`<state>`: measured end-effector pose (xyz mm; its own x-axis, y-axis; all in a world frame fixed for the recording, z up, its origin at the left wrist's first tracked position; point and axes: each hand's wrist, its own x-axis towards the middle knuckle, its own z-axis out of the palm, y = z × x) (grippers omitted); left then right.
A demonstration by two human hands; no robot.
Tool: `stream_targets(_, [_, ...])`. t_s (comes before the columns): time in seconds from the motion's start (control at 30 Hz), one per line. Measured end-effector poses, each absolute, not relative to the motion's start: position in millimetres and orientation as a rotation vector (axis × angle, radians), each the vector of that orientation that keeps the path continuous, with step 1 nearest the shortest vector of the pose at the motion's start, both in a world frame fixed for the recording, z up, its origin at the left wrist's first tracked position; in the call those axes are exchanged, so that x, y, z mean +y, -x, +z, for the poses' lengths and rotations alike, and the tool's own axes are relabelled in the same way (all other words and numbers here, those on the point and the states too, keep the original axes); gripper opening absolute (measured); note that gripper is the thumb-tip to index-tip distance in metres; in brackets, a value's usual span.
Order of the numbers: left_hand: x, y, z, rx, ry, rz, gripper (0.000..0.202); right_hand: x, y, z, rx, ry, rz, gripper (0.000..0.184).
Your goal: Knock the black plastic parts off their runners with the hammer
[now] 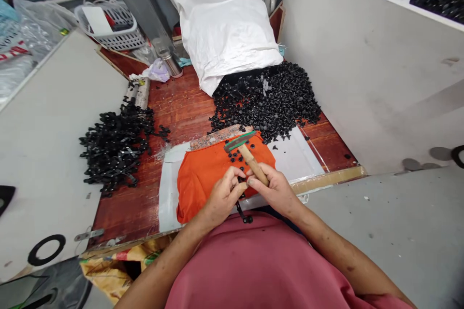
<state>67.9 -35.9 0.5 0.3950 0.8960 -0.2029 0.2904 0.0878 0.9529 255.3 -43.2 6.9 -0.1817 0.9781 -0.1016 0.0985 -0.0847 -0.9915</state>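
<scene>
My right hand (277, 189) is closed around the wooden handle of a small hammer (250, 157) whose green-grey head lies over an orange cloth (203, 174). My left hand (224, 194) pinches a small black plastic part (242, 212) that hangs down from the fingers, right beside the right hand's fingertips. Several small black caps (235, 156) lie on the cloth near the hammer head. Both hands meet at the near edge of the cloth.
A big heap of black caps (268, 101) spills from a white sack (224, 24) behind the cloth. A pile of black strips (116, 142) lies at the left on the wooden table (181, 111). Grey boards (380, 67) wall both sides. A white basket (112, 21) stands far left.
</scene>
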Motion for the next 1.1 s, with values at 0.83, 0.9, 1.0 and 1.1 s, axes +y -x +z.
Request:
stream_targets(0.83, [28,-35,-10,1.516,-1.789,0.621,0.017,-82,-315,-29,-1.678,1.787,0.967,0.034])
stream_targets(0.9, [30,-39,-13,1.558,-1.809,0.582,0.017,-84,-317,-34,-1.682,1.812,0.968,0.034])
stream_targets(1.0, [30,-40,-14,1.566,-1.855,0.538,0.018,-85,-317,-37,-1.672,1.819,0.969,0.035])
stream_targets(1.1, [30,-40,-13,1.561,-1.900,0.490,0.020,-83,-317,-36,-1.677,1.818,0.955,0.035])
